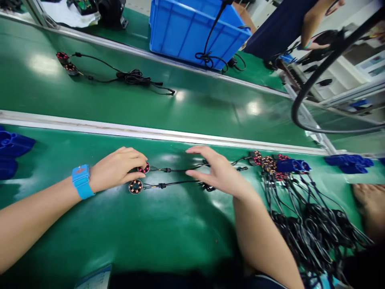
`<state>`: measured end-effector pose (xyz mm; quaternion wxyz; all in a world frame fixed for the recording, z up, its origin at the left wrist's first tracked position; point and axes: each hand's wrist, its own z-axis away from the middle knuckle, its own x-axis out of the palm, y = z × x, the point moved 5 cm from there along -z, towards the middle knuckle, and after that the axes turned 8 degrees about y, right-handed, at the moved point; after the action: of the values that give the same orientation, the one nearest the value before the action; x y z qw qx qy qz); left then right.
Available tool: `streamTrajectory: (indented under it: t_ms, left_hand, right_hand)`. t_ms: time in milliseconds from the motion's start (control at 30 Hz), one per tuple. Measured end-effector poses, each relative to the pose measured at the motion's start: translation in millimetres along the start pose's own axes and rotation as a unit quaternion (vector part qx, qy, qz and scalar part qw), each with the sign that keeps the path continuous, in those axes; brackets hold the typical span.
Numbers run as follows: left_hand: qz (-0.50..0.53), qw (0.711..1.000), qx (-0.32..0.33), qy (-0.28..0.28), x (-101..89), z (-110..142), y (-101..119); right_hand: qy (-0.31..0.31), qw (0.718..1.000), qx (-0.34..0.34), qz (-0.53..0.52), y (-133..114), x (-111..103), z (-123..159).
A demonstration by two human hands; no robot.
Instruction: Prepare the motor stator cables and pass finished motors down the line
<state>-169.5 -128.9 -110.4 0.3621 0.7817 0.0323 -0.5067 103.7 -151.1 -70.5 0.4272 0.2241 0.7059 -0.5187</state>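
Observation:
My left hand (122,166), with a blue band (82,181) at the wrist, has its fingers closed round a small motor stator with red windings (144,167). Just below it on the green bench lies a second stator with copper windings (135,186). Black cables (177,183) run right from both stators to a coiled bundle (207,187), partly hidden beneath my right hand. My right hand (221,170) hovers over that bundle, thumb and index finger spread apart, with nothing visible between them.
To the right lie several stators (267,162) with tangled black cables (313,228) and a blue plastic part (291,165). Another cabled stator pair (67,64) rests beyond the metal rail (168,134). A blue crate (192,36) stands behind. Another person's hand (371,200) is at far right.

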Motion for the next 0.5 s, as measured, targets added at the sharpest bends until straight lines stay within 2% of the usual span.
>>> streamTrajectory:
  t_ms: [100, 200, 300, 500]
  left_hand:
    - [0.002, 1.0, -0.006, 0.002, -1.2, 0, -1]
    - [-0.007, 1.0, -0.004, -0.003, -1.5, 0, -1]
    - [-0.016, 1.0, 0.007, -0.007, -1.4, 0, -1]
    - [-0.031, 0.999, 0.009, -0.009, -2.4, -3, -2]
  right_hand:
    - [-0.03, 0.994, -0.038, -0.1, -43, 39, -23]
    - [-0.04, 0.986, -0.037, -0.16, -54, 71, -31]
    - [-0.004, 0.978, -0.006, -0.209, -44, 80, -28]
    - [0.027, 0.964, 0.008, -0.264, -35, 81, -26]
